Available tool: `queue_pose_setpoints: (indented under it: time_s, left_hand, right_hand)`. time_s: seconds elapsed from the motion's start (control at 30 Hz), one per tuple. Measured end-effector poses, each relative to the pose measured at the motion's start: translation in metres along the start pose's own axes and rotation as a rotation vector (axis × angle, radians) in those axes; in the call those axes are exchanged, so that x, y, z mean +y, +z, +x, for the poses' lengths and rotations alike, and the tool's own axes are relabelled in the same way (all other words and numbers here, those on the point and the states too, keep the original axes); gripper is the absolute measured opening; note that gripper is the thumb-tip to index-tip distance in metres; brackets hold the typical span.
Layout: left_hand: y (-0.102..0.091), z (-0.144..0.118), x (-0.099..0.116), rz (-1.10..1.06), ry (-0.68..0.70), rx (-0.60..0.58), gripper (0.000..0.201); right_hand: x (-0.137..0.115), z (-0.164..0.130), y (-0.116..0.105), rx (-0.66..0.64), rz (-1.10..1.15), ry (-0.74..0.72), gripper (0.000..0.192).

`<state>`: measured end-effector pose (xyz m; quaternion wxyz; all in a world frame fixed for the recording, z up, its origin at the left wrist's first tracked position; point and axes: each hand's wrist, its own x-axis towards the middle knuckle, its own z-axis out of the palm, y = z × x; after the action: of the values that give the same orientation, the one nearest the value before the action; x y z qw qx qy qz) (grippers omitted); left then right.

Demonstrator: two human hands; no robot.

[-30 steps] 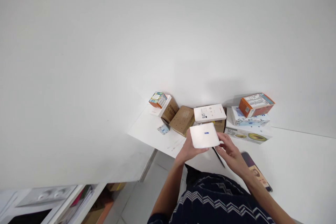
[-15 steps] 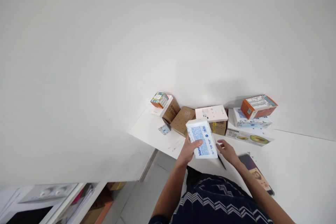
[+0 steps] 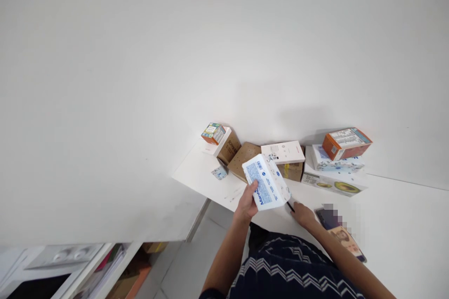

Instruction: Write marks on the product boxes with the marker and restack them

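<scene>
The left hand [image 3: 247, 203] grips a white cardboard box with blue print [image 3: 266, 181], tilted above the white table [image 3: 386, 205] near its front edge. Right of it, the right hand [image 3: 302, 214] rests loosely curled on the table, touching a thin black pen [image 3: 290, 206], holding nothing.

**Left hand holds a white box over the table**

The left hand [image 3: 246, 204] grips a white box [image 3: 267, 181] with blue print, tilted above the white table [image 3: 386, 215]. The right hand [image 3: 302, 214] rests on the table beside a black pen [image 3: 290, 206]. Behind stand a brown box [image 3: 245, 159], a white-topped box [image 3: 286, 153] and an orange box [image 3: 345, 142] on a stack against the wall. A phone [image 3: 342, 233] lies near the right forearm.
</scene>
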<state>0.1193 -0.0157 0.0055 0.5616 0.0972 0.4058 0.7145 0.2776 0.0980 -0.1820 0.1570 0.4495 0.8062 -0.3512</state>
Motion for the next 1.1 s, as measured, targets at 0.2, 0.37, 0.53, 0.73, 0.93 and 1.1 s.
queue_pose_setpoints:
  time_s: [0.2, 0.37, 0.53, 0.73, 0.93, 1.1]
  left_hand:
    - [0.006, 0.0, -0.002, 0.305, 0.266, 0.067, 0.069]
    - [0.001, 0.006, -0.007, 0.584, 0.507, 0.124, 0.081]
    - [-0.005, 0.01, -0.009, 0.705, 0.578, 0.165, 0.079]
    - [0.0, 0.008, -0.012, 0.708, 0.552, 0.124, 0.083]
    - [0.01, 0.002, -0.014, 0.742, 0.562, 0.086, 0.085]
    - [0.009, -0.002, -0.018, 0.804, 0.597, 0.052, 0.086]
  right_hand:
    - [0.006, 0.0, 0.0, -0.02, 0.182, -0.008, 0.029]
    - [0.005, -0.012, -0.022, 0.074, 0.561, -0.037, 0.015]
    - [-0.002, -0.039, -0.07, 0.342, 1.013, -0.176, 0.016]
    - [-0.032, -0.095, -0.132, 0.581, 1.524, -0.48, 0.016]
    - [-0.068, -0.157, -0.147, 0.638, 1.336, -0.747, 0.012]
    - [-0.079, -0.164, -0.143, 0.773, 0.897, -0.9, 0.011]
